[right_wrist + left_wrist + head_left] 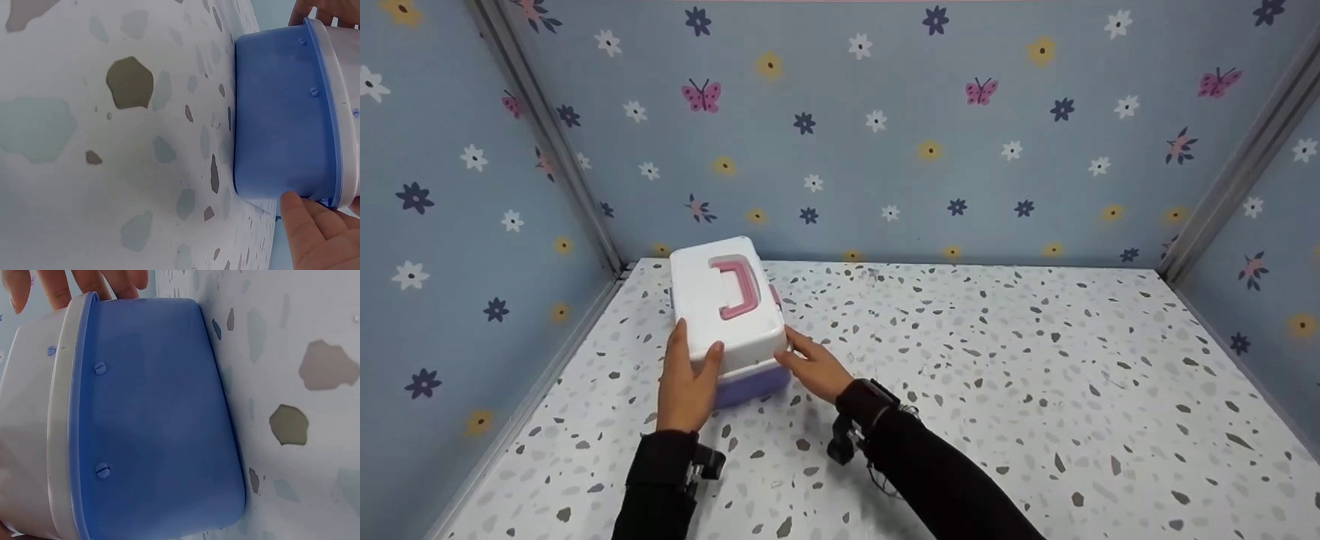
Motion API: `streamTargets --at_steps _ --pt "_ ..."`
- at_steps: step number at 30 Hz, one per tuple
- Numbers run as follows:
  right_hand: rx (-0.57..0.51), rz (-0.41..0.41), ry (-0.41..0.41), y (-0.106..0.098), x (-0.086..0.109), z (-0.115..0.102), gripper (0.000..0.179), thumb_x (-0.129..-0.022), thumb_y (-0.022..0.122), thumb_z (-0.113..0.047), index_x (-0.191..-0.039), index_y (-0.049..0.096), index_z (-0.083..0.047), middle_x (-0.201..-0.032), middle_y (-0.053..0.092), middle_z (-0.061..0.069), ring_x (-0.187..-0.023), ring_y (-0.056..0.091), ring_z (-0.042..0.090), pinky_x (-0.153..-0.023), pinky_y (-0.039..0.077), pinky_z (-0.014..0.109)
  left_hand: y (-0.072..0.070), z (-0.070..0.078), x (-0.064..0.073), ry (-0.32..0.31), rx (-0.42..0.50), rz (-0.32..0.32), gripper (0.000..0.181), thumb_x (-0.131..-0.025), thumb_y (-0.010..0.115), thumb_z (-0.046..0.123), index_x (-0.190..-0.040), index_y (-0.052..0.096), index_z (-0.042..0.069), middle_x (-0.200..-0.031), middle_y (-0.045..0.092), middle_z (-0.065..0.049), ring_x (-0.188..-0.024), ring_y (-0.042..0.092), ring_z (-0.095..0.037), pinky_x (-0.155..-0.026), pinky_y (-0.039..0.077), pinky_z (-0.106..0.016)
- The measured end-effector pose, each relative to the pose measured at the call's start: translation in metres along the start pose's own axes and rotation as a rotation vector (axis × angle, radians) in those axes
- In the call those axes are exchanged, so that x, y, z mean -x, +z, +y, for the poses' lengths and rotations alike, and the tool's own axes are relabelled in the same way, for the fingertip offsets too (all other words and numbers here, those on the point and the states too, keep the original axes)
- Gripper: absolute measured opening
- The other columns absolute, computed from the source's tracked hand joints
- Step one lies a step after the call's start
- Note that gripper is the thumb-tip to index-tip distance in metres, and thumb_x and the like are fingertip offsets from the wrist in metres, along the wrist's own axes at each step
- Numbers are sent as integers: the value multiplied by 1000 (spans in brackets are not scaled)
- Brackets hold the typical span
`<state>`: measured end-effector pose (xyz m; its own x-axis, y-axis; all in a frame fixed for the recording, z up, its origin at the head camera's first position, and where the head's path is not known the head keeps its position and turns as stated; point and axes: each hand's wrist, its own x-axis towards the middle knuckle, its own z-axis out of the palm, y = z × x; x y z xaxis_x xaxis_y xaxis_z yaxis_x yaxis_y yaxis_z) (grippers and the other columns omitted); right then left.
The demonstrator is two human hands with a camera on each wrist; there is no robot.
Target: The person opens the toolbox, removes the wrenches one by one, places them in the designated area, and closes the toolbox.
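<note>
A plastic storage box (699, 300) with a white lid and a purple base stands at the left of the speckled table in the head view. A pink handle (747, 289) lies folded down in its lid. My left hand (688, 386) holds the box's near left corner, fingers along the left side and thumb at the front edge of the lid. On the near right corner, my right hand (816, 367) holds the box, its thumb by the front face. Small screw-like studs (101, 369) dot the base, which looks blue in the wrist views. The lid is down.
The table (997, 390) has a white top with grey flecks. Blue panels (870, 180) printed with flowers and butterflies stand behind it and at both sides. A metal corner post (551, 127) rises behind the box at the left.
</note>
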<state>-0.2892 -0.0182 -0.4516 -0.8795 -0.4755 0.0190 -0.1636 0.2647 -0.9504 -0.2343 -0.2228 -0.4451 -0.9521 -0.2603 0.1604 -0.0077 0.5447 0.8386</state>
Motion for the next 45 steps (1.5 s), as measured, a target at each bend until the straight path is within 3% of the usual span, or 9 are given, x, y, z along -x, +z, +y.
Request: streamTargets --at_steps 8,16,23,28,35,45 --pt "-58 3 8 -5 6 2 56 -102 50 -28 -154 32 -14 -158 34 11 -146 32 30 -112 39 48 4 2 5 51 -29 4 71 -102 46 41 -158 15 11 -162 11 -26 -150 13 -40 -121 16 -54" --pt "-17 -12 -19 -14 15 3 57 -102 49 -29 -154 32 -14 -159 33 9 -147 31 29 -114 37 47 7 3 7 73 -28 -5 69 -102 48 39 -157 18 10 -161 10 -28 -149 13 -43 -121 16 -56" --pt "-22 -37 -28 -24 23 8 56 -103 48 -30 -154 32 -14 -157 37 11 -135 46 30 -100 48 40 10 8 11 78 -42 -45 70 -101 48 43 -158 18 15 -162 10 -26 -150 13 -42 -120 16 -58" --pt "-22 -52 -44 -33 32 11 57 -103 50 -29 -154 30 -16 -157 37 11 -140 41 31 -108 44 45 14 10 12 91 -46 -67 71 -100 50 45 -158 19 17 -162 11 -24 -150 11 -41 -120 16 -58" --pt "-30 -39 -61 -46 47 19 57 -102 52 -26 -154 31 -12 -151 43 18 -133 50 36 -109 43 44 26 14 15 150 -26 -62 71 -98 55 42 -156 24 15 -162 15 -23 -149 19 -40 -120 20 -55" --pt "-39 -67 -89 -70 85 32 61 -102 52 -27 -155 27 -14 -152 40 19 -132 50 37 -111 40 49 46 27 28 227 -17 -125 71 -97 57 42 -155 27 16 -160 19 -25 -147 23 -41 -119 22 -55"
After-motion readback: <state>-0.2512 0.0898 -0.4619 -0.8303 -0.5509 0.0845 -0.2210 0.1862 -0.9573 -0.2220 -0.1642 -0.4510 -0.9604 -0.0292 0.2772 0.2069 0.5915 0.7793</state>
